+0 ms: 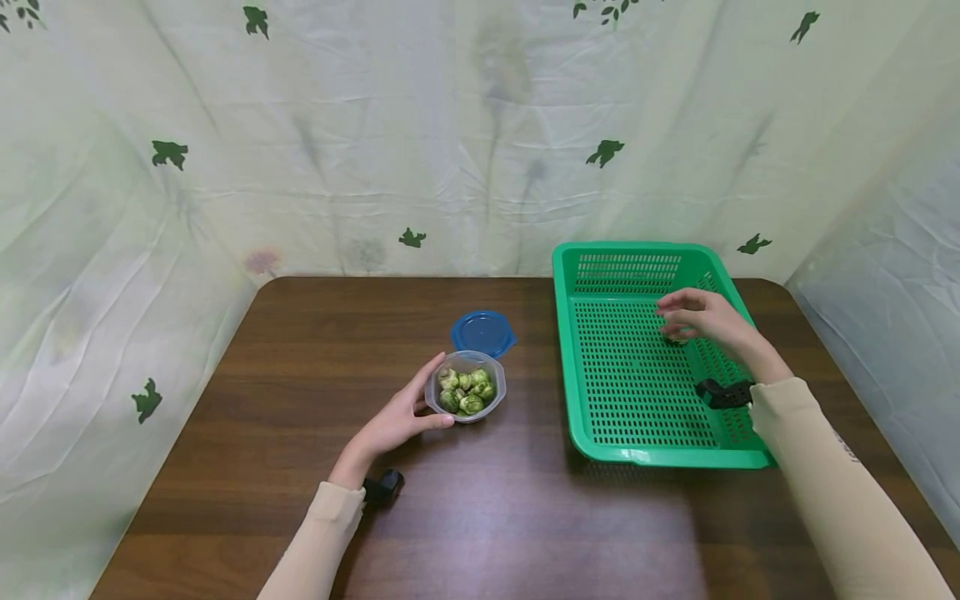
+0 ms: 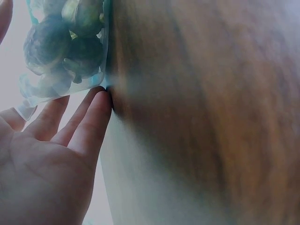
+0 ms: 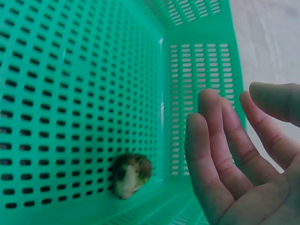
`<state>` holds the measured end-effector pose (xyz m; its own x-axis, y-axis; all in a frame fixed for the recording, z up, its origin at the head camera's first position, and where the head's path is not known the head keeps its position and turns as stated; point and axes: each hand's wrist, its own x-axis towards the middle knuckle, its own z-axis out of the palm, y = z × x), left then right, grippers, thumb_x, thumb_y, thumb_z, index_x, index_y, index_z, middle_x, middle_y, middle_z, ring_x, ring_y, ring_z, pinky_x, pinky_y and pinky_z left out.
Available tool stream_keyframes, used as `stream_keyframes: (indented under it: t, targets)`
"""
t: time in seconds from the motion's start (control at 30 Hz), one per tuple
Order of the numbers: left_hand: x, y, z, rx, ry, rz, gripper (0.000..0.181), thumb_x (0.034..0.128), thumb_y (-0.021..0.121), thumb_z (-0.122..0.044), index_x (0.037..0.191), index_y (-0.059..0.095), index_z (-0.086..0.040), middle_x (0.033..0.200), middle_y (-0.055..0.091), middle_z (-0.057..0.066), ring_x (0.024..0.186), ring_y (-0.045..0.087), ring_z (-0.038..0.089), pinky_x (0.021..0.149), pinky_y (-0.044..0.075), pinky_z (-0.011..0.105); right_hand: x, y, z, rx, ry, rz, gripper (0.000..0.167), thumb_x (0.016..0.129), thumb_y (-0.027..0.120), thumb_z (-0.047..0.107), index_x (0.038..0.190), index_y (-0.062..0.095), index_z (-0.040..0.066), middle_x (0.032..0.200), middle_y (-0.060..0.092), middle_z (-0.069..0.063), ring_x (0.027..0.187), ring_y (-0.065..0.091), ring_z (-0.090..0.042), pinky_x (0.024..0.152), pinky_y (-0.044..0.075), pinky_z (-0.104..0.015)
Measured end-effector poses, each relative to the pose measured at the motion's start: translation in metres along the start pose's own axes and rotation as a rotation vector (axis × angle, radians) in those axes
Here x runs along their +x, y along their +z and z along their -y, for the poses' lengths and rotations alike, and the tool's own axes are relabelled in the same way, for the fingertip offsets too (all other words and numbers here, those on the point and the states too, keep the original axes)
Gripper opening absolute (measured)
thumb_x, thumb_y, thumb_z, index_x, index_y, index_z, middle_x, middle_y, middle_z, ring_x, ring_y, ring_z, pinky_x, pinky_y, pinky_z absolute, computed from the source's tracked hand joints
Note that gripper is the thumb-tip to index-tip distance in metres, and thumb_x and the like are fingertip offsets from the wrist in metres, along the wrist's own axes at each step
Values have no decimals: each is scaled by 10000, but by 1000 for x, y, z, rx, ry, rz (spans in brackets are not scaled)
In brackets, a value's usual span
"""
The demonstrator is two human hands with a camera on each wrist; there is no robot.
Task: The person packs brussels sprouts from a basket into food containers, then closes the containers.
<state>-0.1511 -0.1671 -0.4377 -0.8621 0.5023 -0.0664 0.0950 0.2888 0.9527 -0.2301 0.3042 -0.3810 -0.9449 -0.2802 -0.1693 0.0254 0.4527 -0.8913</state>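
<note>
My left hand [image 1: 397, 419] holds the side of a small clear plastic container [image 1: 430, 397], thumb at its near edge and fingers along its left side. Several green Brussels sprouts [image 1: 471, 403] fill the container, which stands on the table. In the left wrist view, the fingertips [image 2: 97, 105] touch its wall. Over the green basket [image 1: 564, 367], my right hand [image 1: 708, 319] hovers with fingers loosely bent and nothing between them. Below it, on the basket floor, lies a single browned Brussels sprout [image 3: 131, 175], partly hidden by the hand in the head view.
Just behind the container a blue lid [image 1: 483, 332] lies on the brown wooden table [image 1: 315, 350]. The basket has raised, perforated walls and takes up the table's right side. A pale patterned cloth [image 1: 360, 150] hangs behind and at both sides.
</note>
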Motion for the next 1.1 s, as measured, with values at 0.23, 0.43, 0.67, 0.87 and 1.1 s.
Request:
stream_keyframes:
  t: [0.23, 0.43, 0.67, 0.87, 1.1]
  targets:
    - [0, 0, 1, -1, 3, -2, 910, 871, 703, -54, 1546, 99, -147, 1561, 121, 168, 1355, 285, 373, 1034, 326, 531, -2, -2, -9, 10, 91, -7, 489, 1021, 478, 167, 1402, 318, -94, 1341, 409, -296, 1017, 617, -242, 923, 472, -448]
    - [1, 0, 1, -6, -5, 0, 912, 872, 703, -58, 1546, 96, -151, 1563, 117, 164, 1363, 273, 367, 1041, 316, 531, 0, -2, -17, 0, 134, -11, 489, 1031, 441, 152, 1423, 288, -97, 1346, 379, -317, 1037, 605, -269, 920, 476, -439]
    - [0, 0, -1, -9, -6, 4, 910, 877, 697, -56, 1546, 87, -142, 1563, 110, 168, 1358, 282, 371, 1037, 323, 527, 4, -3, -25, 7, 161, 0, 482, 1039, 394, 118, 1435, 243, -109, 1341, 358, -311, 1033, 599, -266, 895, 495, -406]
    - [0, 0, -2, -12, -7, 2, 910, 877, 697, -55, 1546, 88, -151, 1562, 110, 171, 1344, 305, 381, 1029, 335, 518, 4, -1, -27, 25, 167, 17, 482, 1040, 378, 106, 1432, 219, -124, 1330, 344, -325, 1029, 592, -267, 892, 498, -390]
    - [0, 0, -1, 1, -4, 1, 912, 874, 703, -68, 1546, 90, -141, 1563, 112, 169, 1355, 287, 376, 1035, 329, 527, 5, 0, -31, 28, 182, 86, 521, 1019, 385, 36, 1441, 137, -143, 1336, 308, -390, 1108, 538, -427, 904, 487, -433]
